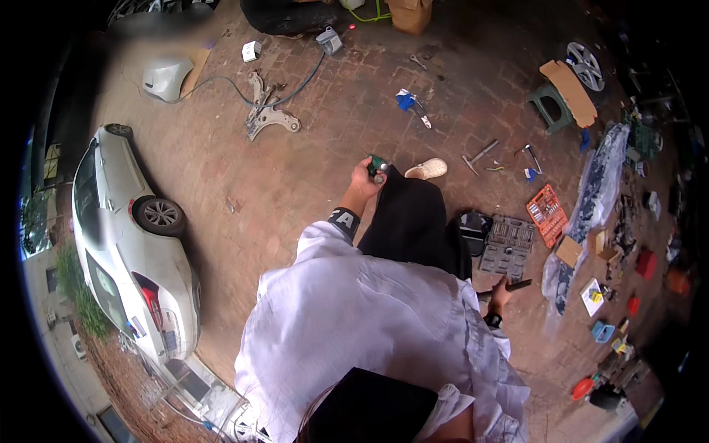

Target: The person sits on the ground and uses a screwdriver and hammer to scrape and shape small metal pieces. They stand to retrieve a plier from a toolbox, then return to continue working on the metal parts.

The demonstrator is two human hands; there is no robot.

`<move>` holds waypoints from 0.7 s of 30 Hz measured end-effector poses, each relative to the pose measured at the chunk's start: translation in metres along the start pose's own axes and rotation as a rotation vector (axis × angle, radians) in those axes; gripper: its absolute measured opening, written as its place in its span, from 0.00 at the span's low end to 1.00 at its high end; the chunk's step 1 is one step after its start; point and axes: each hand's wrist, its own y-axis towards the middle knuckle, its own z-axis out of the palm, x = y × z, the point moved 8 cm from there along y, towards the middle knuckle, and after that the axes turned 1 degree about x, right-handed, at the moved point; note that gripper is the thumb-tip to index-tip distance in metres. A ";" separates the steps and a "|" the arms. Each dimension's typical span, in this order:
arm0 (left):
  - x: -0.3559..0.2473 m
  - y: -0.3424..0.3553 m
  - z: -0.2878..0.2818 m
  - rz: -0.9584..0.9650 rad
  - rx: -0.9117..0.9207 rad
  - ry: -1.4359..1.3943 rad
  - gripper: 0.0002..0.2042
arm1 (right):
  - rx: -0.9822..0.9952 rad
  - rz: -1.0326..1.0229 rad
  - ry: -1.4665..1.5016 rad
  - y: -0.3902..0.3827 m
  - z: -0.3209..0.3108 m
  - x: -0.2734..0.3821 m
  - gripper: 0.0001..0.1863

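Note:
My left hand (367,177) is raised in front of me and is closed around a small green and silver tool part (378,167), held above my black trouser leg (410,218). My right hand (501,295) hangs low at my right side and grips a long dark bar-shaped tool (509,286), just below an open grey socket set case (507,246). My white shoe (427,170) steps forward on the brick ground. A white loose shirt (369,325) covers my torso.
A white car (129,244) stands at the left. Metal suspension arms (267,111), a hose and a white panel (166,77) lie ahead. An orange socket tray (547,213), hammers (478,156), a green stool (550,107), a wheel (585,65) and several boxes spread along the right.

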 end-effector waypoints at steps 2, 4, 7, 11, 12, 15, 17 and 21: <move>-0.016 0.000 -0.006 0.036 -0.036 -0.013 0.11 | -0.007 0.019 0.013 0.012 0.008 0.009 0.14; -0.019 0.015 -0.009 0.026 -0.046 0.005 0.12 | -0.047 0.028 0.038 0.031 0.011 0.014 0.13; -0.004 0.027 0.009 -0.004 -0.044 0.122 0.11 | -0.099 0.053 0.187 0.057 0.022 0.019 0.11; 0.030 0.067 0.035 -0.033 0.014 0.360 0.11 | -0.203 0.117 0.325 0.104 0.062 0.008 0.10; 0.049 0.077 0.044 -0.083 -0.014 0.377 0.11 | -0.186 0.091 0.339 0.124 0.074 0.003 0.11; 0.081 0.105 0.051 -0.174 0.018 0.393 0.11 | -0.157 0.188 0.428 0.160 0.138 0.007 0.14; 0.123 0.133 0.058 -0.314 0.082 0.341 0.14 | -0.219 0.111 0.304 0.214 0.161 -0.027 0.16; 0.177 0.182 0.024 -0.518 0.059 0.155 0.15 | -0.219 0.195 0.225 0.290 0.246 -0.057 0.17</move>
